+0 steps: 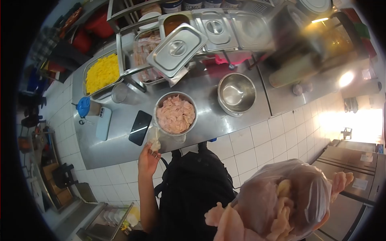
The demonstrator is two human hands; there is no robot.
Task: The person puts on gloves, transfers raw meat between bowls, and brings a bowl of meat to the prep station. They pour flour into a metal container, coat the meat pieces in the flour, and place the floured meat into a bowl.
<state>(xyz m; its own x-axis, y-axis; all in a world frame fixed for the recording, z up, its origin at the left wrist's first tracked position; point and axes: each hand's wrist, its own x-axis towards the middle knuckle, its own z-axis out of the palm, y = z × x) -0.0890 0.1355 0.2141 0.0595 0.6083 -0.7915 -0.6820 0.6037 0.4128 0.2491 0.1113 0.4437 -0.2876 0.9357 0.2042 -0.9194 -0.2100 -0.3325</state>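
My right hand (297, 197), covered in clear plastic, is very close to the camera at the lower right. It is closed around raw chicken (283, 205), and pieces stick out on both sides. My left hand (149, 160) is at the counter's front edge, its fingertips pinching a crumpled, pale, translucent piece of what looks like plastic (154, 140). Just beyond that hand stands a steel bowl (196, 116) heaped with raw chicken pieces (175, 114). To its right is a second steel bowl (237, 94) with a shiny bare inside.
On the steel counter (116, 150) lie a black phone (140, 127) and a light-blue phone (103, 123), near a blue-lidded container (84, 107). Behind are a tray of yellow food (102, 74) and lidded steel pans (217, 32). Blurred equipment (297, 60) occupies the right. Another person (52, 48) stands far left.
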